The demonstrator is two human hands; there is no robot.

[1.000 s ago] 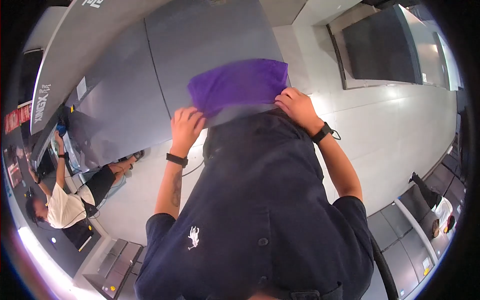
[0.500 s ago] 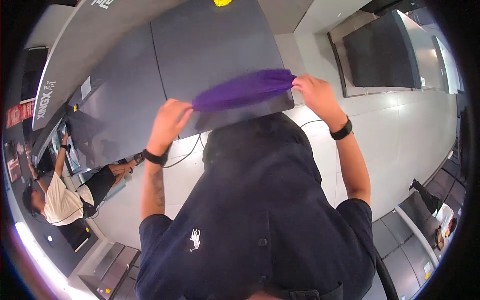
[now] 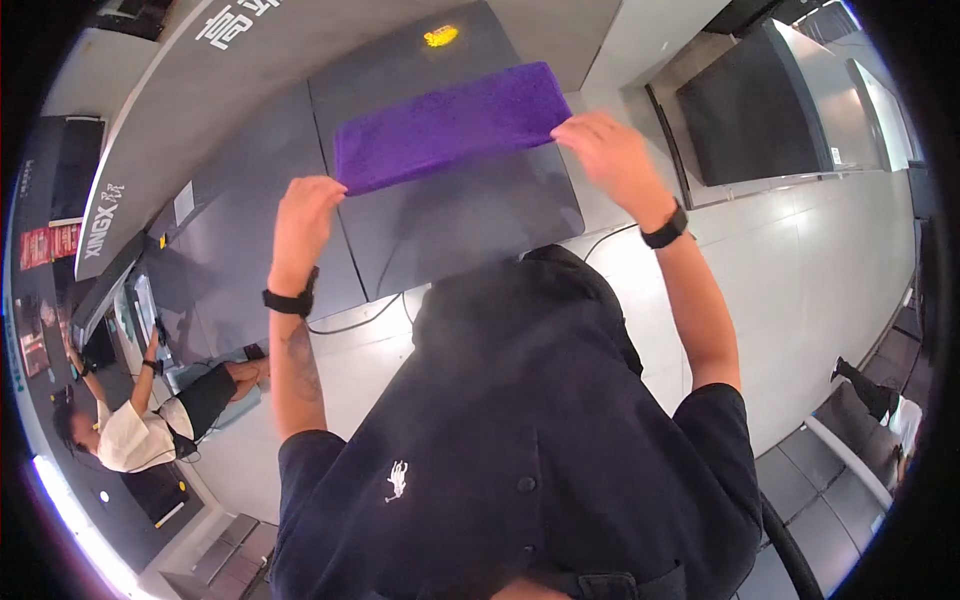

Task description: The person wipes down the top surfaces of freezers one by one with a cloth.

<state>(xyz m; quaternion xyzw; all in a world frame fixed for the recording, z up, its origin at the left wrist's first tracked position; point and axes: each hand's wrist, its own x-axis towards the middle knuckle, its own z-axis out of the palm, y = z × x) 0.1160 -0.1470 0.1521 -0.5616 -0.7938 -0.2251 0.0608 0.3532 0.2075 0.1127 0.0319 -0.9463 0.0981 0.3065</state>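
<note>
The purple cloth (image 3: 450, 125) spans the upper middle of the frame over the grey worktop (image 3: 470, 215); whether it touches is unclear. Each grip is closed on 1 near corner — left hand (image 3: 305, 225) at the lower-left corner, right hand (image 3: 610, 160) at the lower-right. Even, gentle outward tension should hold that edge straight — matched hand heights would help prevent skewing.

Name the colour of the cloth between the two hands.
The cloth is purple, seen best in the head view.

One purple cloth (image 3: 450, 125), one yellow object (image 3: 440, 37) and two other people (image 3: 137, 437) (image 3: 904, 422) show.
</note>
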